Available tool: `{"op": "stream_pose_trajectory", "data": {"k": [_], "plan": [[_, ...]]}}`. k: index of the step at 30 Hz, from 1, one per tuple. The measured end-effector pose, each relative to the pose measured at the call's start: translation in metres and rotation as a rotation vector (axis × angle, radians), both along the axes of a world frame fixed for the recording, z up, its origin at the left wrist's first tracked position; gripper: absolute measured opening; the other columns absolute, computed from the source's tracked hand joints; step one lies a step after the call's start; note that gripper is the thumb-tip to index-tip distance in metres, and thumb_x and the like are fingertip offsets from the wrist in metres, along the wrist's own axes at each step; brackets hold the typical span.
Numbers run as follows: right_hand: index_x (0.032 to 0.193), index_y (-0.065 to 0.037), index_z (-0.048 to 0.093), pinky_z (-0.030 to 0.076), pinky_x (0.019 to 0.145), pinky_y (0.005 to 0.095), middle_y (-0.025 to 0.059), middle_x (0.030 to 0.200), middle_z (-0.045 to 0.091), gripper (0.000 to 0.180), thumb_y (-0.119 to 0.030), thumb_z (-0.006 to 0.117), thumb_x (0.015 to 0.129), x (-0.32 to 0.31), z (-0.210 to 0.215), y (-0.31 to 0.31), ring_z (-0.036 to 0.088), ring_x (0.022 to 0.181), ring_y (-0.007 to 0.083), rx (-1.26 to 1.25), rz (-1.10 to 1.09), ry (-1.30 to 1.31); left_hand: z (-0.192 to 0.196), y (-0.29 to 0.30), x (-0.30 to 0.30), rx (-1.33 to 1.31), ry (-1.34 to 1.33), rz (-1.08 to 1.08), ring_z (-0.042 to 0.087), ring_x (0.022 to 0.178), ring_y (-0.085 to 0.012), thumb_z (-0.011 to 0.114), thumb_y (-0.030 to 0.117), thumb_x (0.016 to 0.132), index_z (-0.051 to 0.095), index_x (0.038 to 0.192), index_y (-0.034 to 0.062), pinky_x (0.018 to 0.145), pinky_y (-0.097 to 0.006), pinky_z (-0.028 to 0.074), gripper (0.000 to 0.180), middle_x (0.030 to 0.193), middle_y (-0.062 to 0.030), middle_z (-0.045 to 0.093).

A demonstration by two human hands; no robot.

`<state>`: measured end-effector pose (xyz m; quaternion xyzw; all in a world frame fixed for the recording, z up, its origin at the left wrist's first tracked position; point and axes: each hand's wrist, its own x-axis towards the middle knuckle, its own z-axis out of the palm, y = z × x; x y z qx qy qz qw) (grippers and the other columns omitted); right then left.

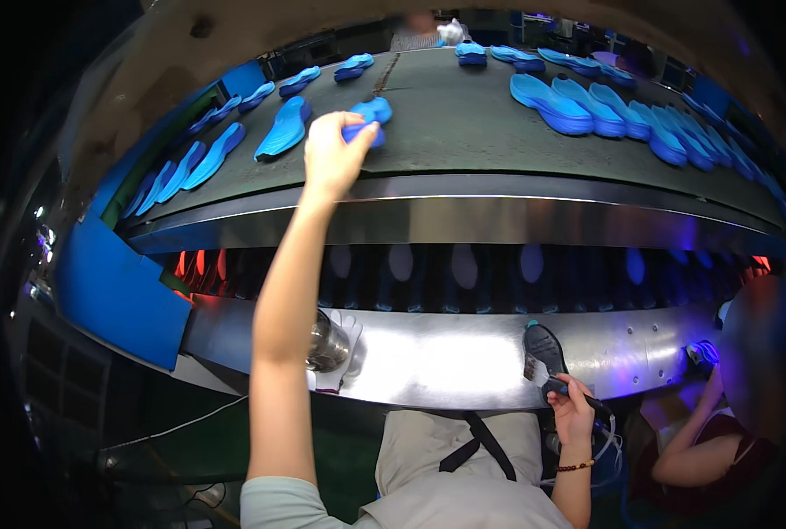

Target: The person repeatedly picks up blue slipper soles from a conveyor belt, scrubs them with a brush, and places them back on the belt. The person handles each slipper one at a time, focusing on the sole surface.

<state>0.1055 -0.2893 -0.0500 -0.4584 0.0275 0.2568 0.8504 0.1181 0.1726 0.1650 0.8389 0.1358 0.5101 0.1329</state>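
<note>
Belt point(463, 132) centre open; left hand point(331, 159) grasps blue sole point(368, 119).

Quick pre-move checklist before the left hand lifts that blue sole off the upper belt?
1. Left hand closed on the blue sole: ok.
2. Neighbouring sole apart from the held one: ok.
3. Right hand holding the brush: ok.
4. Dark sole lying on the steel ledge by the brush: ok.
5. Metal cup upright on the ledge: cannot tell.
6. Nearby person's arm away from the brush: ok.
</note>
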Motion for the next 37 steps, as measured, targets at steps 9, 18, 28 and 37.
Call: {"op": "stream_pose_trajectory", "data": {"k": [9,18,28,37], "plan": [[0.107,0.007,0.055,0.050,0.076,0.0297,0.0152,0.099,0.060,0.024,0.001,0.055,0.083,0.024,0.015,0.000,0.061,0.086,0.0213,0.027,-0.078,-0.068,-0.068,-0.112,-0.035,-1.310,-0.594,-0.698,0.054,0.097,-0.0230,0.054,0.012,0.085,0.043,0.115,-0.0030,0.092,-0.036,0.040,0.035,0.108,-0.0148,0.054],[0.100,0.007,0.058,0.048,0.084,0.0293,0.0152,0.098,0.062,0.021,0.001,0.056,0.081,0.018,0.007,-0.011,0.060,0.090,0.0194,0.093,-0.134,-0.023,-0.188,-0.210,-0.141,-1.960,-0.013,-1.733,0.050,0.109,-0.0376,0.059,0.042,0.076,0.033,0.131,-0.0010,0.094,-0.051,0.039,0.074,0.122,-0.0226,0.048],[0.103,0.006,0.060,0.046,0.076,0.0245,0.0119,0.096,0.063,0.025,-0.005,0.061,0.080,-0.001,0.029,0.056,0.059,0.084,0.0129,-0.010,0.197,-0.171,-0.215,-0.260,-0.118,-2.334,0.038,-1.414,0.049,0.109,-0.0355,0.013,0.085,0.068,0.029,0.135,0.0036,0.094,-0.049,0.038,0.106,0.122,-0.0232,0.047],[0.096,-0.005,0.067,0.048,0.072,0.0242,0.0096,0.084,0.065,0.019,-0.010,0.067,0.078,-0.004,0.046,0.095,0.062,0.078,0.0153,-0.556,0.076,-1.042,-0.218,-0.280,-0.110,-2.178,0.033,-0.988,0.030,0.127,-0.0340,0.012,0.079,0.075,0.024,0.140,0.0146,0.106,-0.048,0.021,0.092,0.142,-0.0083,0.029]]}}
